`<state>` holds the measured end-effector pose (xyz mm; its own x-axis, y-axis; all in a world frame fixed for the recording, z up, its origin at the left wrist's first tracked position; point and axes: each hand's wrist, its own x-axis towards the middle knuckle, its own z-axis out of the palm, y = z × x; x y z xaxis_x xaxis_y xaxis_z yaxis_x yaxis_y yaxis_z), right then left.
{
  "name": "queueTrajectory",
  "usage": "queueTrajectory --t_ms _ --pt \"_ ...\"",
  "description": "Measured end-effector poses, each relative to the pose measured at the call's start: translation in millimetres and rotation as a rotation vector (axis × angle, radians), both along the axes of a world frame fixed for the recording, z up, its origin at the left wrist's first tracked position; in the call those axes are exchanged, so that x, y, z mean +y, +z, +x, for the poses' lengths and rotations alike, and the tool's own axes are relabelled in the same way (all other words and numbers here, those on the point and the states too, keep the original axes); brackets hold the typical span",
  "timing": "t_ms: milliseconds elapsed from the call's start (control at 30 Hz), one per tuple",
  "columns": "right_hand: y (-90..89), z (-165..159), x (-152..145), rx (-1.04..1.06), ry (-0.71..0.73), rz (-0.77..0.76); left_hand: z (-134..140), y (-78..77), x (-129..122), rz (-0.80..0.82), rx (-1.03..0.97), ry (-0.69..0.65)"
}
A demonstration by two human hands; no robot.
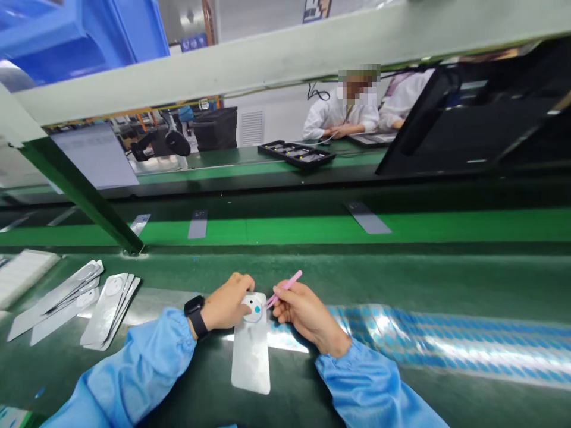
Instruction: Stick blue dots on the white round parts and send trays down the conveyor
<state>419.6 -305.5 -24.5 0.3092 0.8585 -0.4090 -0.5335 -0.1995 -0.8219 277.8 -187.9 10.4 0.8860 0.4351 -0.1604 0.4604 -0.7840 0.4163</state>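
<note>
Left hand [229, 303] fingers pressed on grey plate [250, 351]; right hand [303, 312] fingers pinching pink tweezers [284, 288]. Plate stacks [109, 309] left on tabletop [401, 285], film strip [423, 339] right.

Left hand [228, 303] pressing; right hand [303, 312] seemingly pinching.

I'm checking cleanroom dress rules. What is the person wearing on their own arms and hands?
Both arms are in loose light-blue sleeves with gathered, elastic-looking cuffs at the wrists. The left hand and right hand are bare, with no gloves or finger cots visible. A black smartwatch with a dark band sits on the left wrist, just past the cuff. No rings or markings can be made out.
</note>
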Motion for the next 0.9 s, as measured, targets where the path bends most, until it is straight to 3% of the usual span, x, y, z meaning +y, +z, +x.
queueTrajectory --t_ms 133,267,400,567,667,800,900 --pt "-6.5 4.3 -0.4 0.039 -0.007 0.030 41.5 28.6 62.5 0.108 -0.091 0.080" --pt "-7.1 2.6 0.2 0.071 -0.046 0.039 75.9 55.4 136.4 0.297 -0.129 0.389" --pt "-6.2 -0.6 0.1 0.086 -0.036 0.026 66.4 52.8 183.9 0.365 0.018 0.640" --pt "-10.3 -1.9 -0.6 0.059 -0.007 0.021 35.7 29.0 198.8 0.368 0.143 0.660" --pt "-10.6 -2.2 0.3 0.045 -0.010 0.018 33.6 28.4 196.8 0.381 0.130 0.634" --pt "-2.0 -1.4 -1.4 0.003 -0.021 0.000 25.5 57.9 190.6 0.398 0.091 0.635" --pt "7.2 2.7 -9.2 -0.133 -0.016 0.004 0.9 83.1 171.6 0.395 0.030 0.644"
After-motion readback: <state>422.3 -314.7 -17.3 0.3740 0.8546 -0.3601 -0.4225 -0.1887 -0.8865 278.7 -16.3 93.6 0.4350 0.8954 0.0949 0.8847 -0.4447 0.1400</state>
